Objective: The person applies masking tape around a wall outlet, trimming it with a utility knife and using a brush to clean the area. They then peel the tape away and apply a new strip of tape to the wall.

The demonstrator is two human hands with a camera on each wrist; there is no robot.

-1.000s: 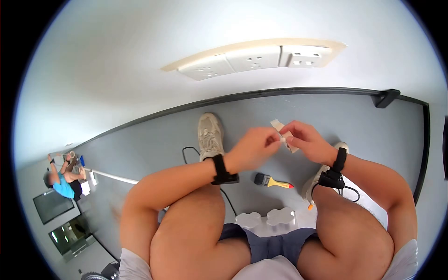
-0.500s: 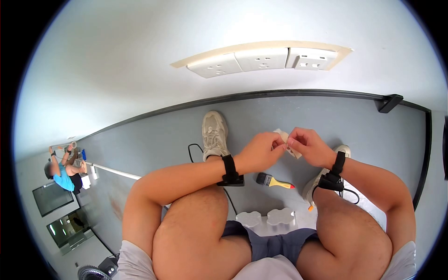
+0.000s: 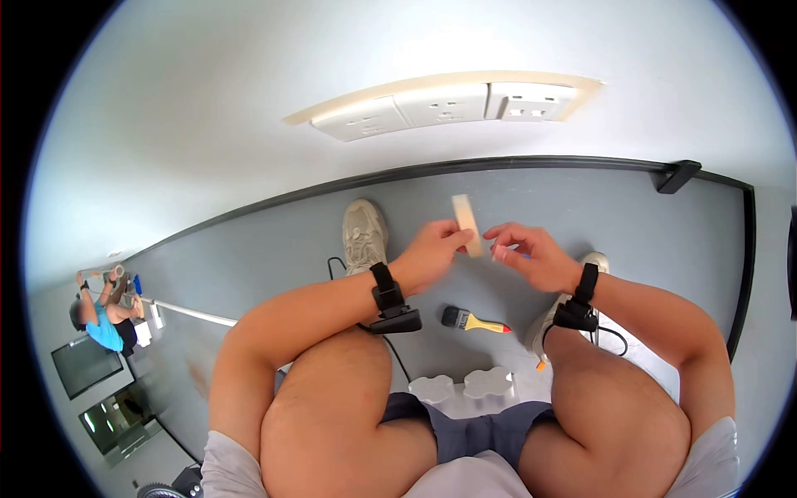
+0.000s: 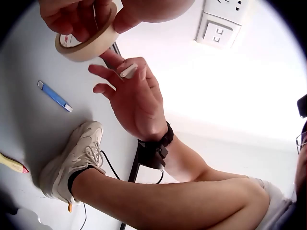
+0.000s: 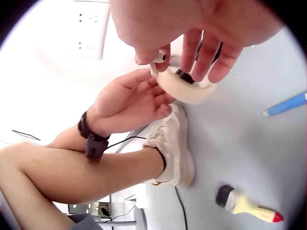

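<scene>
In the head view my left hand (image 3: pixel 433 253) grips a roll of cream masking tape (image 3: pixel 466 224), thumb on its outer side and fingers inside the ring, as the left wrist view shows. Just right of the roll is my right hand (image 3: pixel 535 257). Its thumb and index finger pinch a small rolled-up white piece (image 4: pixel 128 72), which looks like a curled bit of tape; the other fingers are spread. A gap separates the two hands in the head view. On the floor below lie a paintbrush (image 3: pixel 476 320) with a yellow handle and a blue utility knife (image 4: pixel 55 97).
White wall sockets (image 3: pixel 440 108) have cream tape along their edges. A black baseboard (image 3: pixel 398 175) runs along the wall foot. Two white wavy-edged pieces (image 3: pixel 488 383) stand between my legs. My shoes (image 3: pixel 365 236) flank the work. Another person (image 3: pixel 104 319) crouches far left.
The hands were together at the tape roll; now they have parted. My left hand has drawn the roll to the left, and the small white piece stays in my right fingers.
</scene>
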